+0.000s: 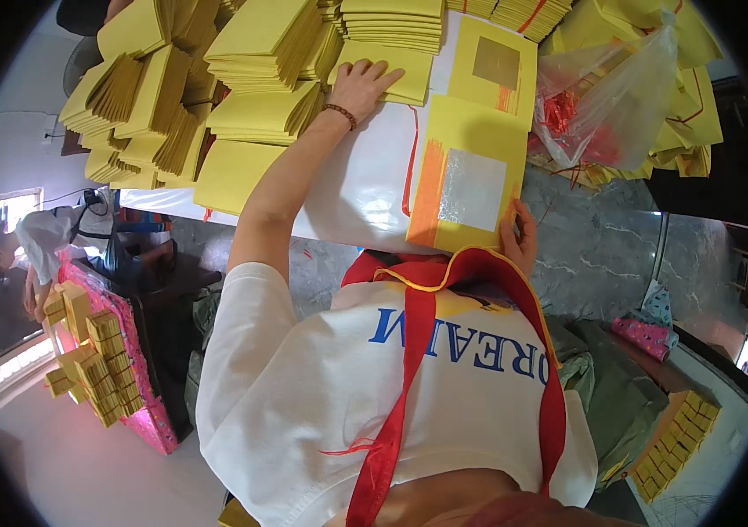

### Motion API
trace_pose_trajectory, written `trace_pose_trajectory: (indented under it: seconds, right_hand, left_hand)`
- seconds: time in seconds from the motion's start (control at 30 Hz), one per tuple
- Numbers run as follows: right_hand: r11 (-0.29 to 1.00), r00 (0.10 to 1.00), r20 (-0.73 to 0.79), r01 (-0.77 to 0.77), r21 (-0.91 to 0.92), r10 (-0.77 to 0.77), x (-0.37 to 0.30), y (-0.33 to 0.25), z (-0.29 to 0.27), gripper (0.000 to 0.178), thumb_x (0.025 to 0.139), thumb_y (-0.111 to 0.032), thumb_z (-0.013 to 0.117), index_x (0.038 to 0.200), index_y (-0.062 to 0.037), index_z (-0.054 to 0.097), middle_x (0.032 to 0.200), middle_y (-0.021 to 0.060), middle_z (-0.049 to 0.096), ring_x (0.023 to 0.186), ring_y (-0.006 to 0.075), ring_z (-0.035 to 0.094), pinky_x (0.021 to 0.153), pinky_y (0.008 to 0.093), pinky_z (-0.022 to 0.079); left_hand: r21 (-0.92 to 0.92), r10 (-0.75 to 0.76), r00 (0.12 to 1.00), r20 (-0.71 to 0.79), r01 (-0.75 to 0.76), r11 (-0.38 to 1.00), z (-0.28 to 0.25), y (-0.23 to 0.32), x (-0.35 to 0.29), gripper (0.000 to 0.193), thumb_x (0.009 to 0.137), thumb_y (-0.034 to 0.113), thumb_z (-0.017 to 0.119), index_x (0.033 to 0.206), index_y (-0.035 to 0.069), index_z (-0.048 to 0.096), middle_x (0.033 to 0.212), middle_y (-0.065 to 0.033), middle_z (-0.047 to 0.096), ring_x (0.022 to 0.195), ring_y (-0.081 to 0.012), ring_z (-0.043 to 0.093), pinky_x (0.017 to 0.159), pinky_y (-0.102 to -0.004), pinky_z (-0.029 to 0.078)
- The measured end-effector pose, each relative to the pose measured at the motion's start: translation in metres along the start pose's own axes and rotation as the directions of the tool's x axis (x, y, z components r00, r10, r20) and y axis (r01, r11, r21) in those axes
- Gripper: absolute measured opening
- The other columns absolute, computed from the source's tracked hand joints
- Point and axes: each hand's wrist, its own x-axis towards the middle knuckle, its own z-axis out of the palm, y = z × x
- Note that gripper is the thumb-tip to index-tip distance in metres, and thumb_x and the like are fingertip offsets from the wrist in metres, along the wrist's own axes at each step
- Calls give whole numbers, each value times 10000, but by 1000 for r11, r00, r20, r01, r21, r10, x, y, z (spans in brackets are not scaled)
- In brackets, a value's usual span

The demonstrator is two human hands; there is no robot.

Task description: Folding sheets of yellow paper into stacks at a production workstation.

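Observation:
My left hand (365,88) lies with its fingers spread on top of a low stack of folded yellow paper (407,81) at the table's far middle; a beaded bracelet circles that wrist. Nearer to me, a yellow paper sheet (479,132) carries an orange brushed stripe and a shiny silver square. My right hand (519,233) is at its near right corner, fingers curled around the edge; part of the thumb is hidden. A second yellow sheet (519,61) with a dull gold square lies beyond and partly beneath it.
Stacks of folded yellow paper (255,105) crowd the table's left. A clear plastic bag (607,105) with red strands sits among yellow bundles on the right. A red string (411,162) lies on the white tabletop (356,189). Another person (66,228) works at a pink-covered table (158,422).

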Motion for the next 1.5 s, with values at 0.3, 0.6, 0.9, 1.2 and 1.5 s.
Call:
trace_pose_trajectory:
  seconds: [0.3, 0.6, 0.9, 1.2, 1.5]
  right_hand:
    - [1000, 1000, -12, -10, 22, 10, 0, 0, 0, 375, 870, -100, 557, 1220, -18, 451, 1221, 97, 464, 1124, 184, 442, 934, 294, 375]
    - [995, 1000, 1, -2, 98, 2, 0, -3, -1, 380, 865, -133, 556, 1223, -49, 460, 1261, 85, 429, 1130, 184, 437, 918, 308, 382]
    - [972, 992, 54, 125, -197, -117, 8, -13, -17, 427, 859, -164, 549, 1262, -75, 441, 1302, 88, 410, 1185, 199, 396, 915, 300, 369]
    - [967, 997, -23, -61, 247, 68, 8, -15, 2, 459, 894, -144, 491, 1318, -26, 359, 1340, 93, 390, 1219, 216, 374, 1013, 331, 293]
    - [732, 874, 351, 476, -487, -335, 14, -19, -18, 167, 847, -160, 536, 916, -63, 653, 1098, 96, 602, 1210, 259, 401, 1027, 360, 274]
  left_hand:
    - [-82, -162, 968, 190, 180, 980, 29, 16, -7, 627, 757, 102, 482, 1349, 165, 286, 1350, -120, 305, 1225, -335, 282, 982, -491, 230]
    - [-41, -134, 960, 247, 149, 988, 12, 13, -2, 642, 742, 149, 508, 1344, 175, 288, 1369, -117, 297, 1249, -332, 261, 977, -527, 206]
    - [-420, -262, 965, 16, 245, 874, -40, 33, -23, 578, 758, 134, 549, 1311, 158, 386, 1245, -115, 449, 1126, -268, 433, 927, -428, 341]
    - [-873, -408, 775, 483, 458, -166, -76, 158, -100, 496, 918, 283, 458, 1328, 28, 347, 1247, -102, 457, 1135, -173, 432, 933, -301, 365]
    - [-378, 268, 957, -109, -290, 880, -93, 164, -117, 393, 687, 268, 678, 1034, 111, 581, 1049, -49, 550, 984, -226, 497, 781, -341, 398]
